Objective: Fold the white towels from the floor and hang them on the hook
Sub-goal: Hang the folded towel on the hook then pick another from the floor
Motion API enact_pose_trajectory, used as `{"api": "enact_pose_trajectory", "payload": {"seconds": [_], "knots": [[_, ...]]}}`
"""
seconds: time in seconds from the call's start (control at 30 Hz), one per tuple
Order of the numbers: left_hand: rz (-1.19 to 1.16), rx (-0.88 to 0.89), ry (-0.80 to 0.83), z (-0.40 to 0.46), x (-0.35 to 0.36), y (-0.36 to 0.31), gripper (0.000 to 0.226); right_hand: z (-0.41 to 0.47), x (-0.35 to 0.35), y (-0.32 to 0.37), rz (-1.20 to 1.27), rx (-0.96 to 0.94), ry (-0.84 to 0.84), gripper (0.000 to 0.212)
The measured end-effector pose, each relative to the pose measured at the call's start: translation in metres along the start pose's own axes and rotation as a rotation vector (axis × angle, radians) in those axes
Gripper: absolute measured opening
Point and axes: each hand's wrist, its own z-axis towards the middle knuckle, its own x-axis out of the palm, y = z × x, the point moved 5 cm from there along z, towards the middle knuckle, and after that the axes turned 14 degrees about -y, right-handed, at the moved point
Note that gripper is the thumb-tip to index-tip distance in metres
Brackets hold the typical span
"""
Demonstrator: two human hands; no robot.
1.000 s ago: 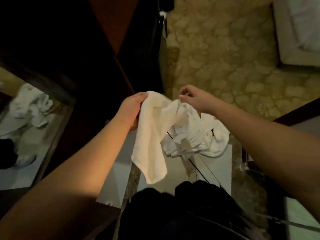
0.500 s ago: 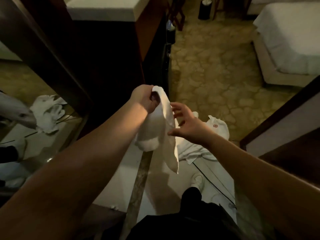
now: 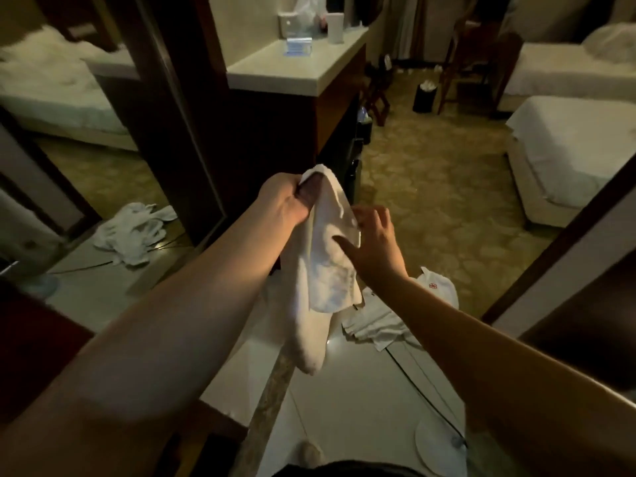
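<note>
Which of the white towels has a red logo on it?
The crumpled towel on the floor just beyond the right forearm; a small red mark shows on its top. The towel in the left hand shows none.

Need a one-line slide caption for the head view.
Left hand grips a hanging white towel while the open right hand touches its side; more towels lie on the floor below.

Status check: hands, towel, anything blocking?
Left hand grips white towel at its top, hanging. Right hand open, fingers on towel. More towels on floor. No hook visible.
</note>
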Motion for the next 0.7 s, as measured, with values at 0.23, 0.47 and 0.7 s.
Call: {"api": "enact_pose_trajectory", "payload": {"seconds": [0.23, 0.47, 0.7], "knots": [[-0.086, 0.142, -0.058, -0.098, -0.079, 0.006, 0.025, -0.045, -0.061, 0.022, 0.133, 0.109, 0.014, 0.011], [-0.154, 0.065, -0.217, -0.178, -0.171, 0.042, 0.031, -0.103, -0.140, 0.100, 0.286, 0.060, 0.015, 0.018], [-0.071, 0.151, -0.131, -0.257, -0.232, 0.054, 0.030, -0.148, -0.177, 0.199, 0.310, -0.075, 0.100, 0.020]]}}
